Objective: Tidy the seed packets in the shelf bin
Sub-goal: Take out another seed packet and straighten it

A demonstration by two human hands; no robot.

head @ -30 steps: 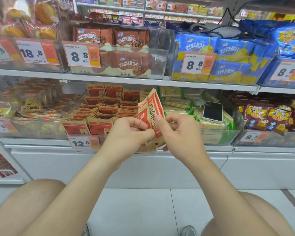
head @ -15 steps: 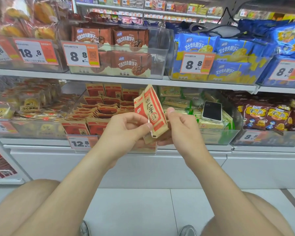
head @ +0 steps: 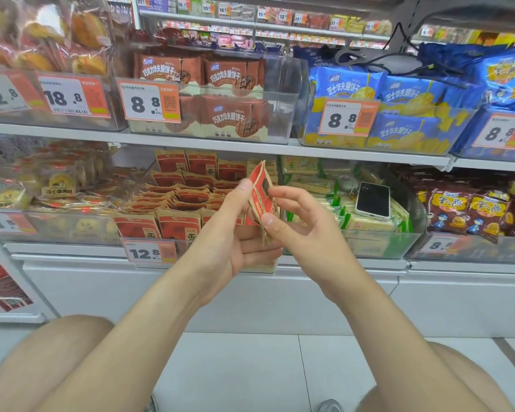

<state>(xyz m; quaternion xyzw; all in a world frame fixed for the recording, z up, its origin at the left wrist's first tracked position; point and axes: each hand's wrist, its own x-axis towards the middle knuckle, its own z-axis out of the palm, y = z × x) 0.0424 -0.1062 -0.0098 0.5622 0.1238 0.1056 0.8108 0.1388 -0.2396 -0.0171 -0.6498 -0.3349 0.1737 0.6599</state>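
Your left hand [head: 238,233] now cups the held seed packets [head: 260,197] from below, thumb on the top edge and fingers curled under. Your right hand [head: 306,230] has its thumb pressed on the lower face and its forefinger at the side edge, the other fingers loose and spread. A second ago the bundle faced you flat, with both hands pinching its sides. It has since swung edge-on and dropped a little, so I judge you are squaring the packets together before slotting them back. The bundle is not yet in the bin. It hangs in the air just before the front right corner of the clear seed bin [head: 131,191], above the front edge of the lower shelf [head: 72,248].

Counts: the bundle was two packets when seen flat, but edge-on I cannot tell. In the bin, three packets stand in the back row and two show plainly in the front row, with a third partly hidden behind your left hand. Between the rows lies a tumbled heap too overlapped to count. One 12.8 price tag [head: 150,251] hangs on the bin's front, and one phone [head: 372,200] lies on the green packets [head: 318,185] in the bin to the right
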